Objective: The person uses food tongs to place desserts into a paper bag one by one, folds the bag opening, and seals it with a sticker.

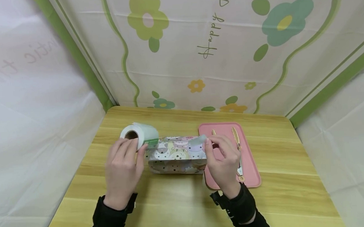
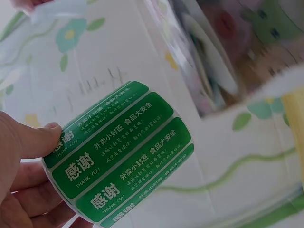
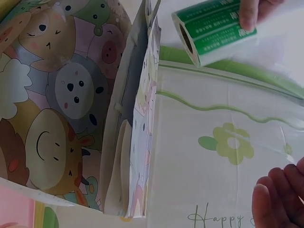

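Observation:
My left hand point(image 1: 123, 167) grips a roll of green "thank you" sticker labels point(image 2: 121, 152), thumb on its outer face, above the left end of a patterned bag. With my right hand point(image 1: 223, 159), thumb and fingertips pinch one end of a pale peeled sticker point(image 1: 197, 140) above the bag's right part. The paper bag point(image 1: 176, 166), printed with cartoon animals, lies between both hands on the table. In the right wrist view, an opening shows along the bag's edge point(image 3: 124, 118). Whether the sticker touches the bag cannot be told.
A pink tray point(image 1: 251, 174) lies right of the bag, partly under my right hand. On it are slender gold and white items point(image 1: 236, 138), partly hidden, kind unclear. The wooden table point(image 1: 283, 190) meets a flower-printed cloth wall point(image 1: 174, 66) at its back.

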{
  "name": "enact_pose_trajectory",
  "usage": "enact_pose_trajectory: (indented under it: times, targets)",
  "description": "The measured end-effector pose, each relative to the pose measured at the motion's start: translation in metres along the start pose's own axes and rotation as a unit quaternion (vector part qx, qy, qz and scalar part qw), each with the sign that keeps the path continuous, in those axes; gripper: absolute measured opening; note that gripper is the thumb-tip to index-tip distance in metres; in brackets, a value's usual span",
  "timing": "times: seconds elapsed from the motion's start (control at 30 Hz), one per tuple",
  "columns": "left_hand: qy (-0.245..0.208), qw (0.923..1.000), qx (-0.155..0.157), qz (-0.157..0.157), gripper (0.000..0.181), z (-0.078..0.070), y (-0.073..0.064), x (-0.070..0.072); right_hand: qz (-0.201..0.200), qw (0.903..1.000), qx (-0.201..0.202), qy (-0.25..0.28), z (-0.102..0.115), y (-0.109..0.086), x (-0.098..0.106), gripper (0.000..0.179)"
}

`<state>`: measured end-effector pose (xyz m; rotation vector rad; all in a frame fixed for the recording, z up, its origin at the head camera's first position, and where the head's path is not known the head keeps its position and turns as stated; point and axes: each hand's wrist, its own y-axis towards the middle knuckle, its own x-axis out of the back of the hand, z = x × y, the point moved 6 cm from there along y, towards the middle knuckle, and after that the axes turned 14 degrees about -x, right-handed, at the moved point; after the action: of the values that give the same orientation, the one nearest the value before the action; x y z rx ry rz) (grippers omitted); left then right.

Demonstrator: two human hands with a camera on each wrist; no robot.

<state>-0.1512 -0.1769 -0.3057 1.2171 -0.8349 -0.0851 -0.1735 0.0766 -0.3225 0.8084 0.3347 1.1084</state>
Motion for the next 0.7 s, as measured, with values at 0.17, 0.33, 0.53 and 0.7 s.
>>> enact_pose_trajectory:
  times: [0.17,0.33,0.53,0.7]
  targets:
    - [0.023,0.9992,0.031,0.012,0.038,0.020,-0.015,0.005,-0.001,1.0000,-0.001,0.000,0.000,0.000,0.001,0.007]
    - [0.042,0.9955,0.072,0.044,0.033,0.041,-0.033,0.003,0.001,1.0000,-0.002,0.000,0.001,0.001,0.001,0.008]
    - [0.068,0.9885,0.109,0.081,0.027,0.064,-0.059,-0.008,0.004,0.9999,-0.012,0.008,0.000,0.001,0.002,0.014]
    - [0.088,0.9770,0.125,0.149,0.025,0.085,-0.089,-0.029,0.009,0.9996,-0.002,0.028,0.002,0.002,0.002,0.021]
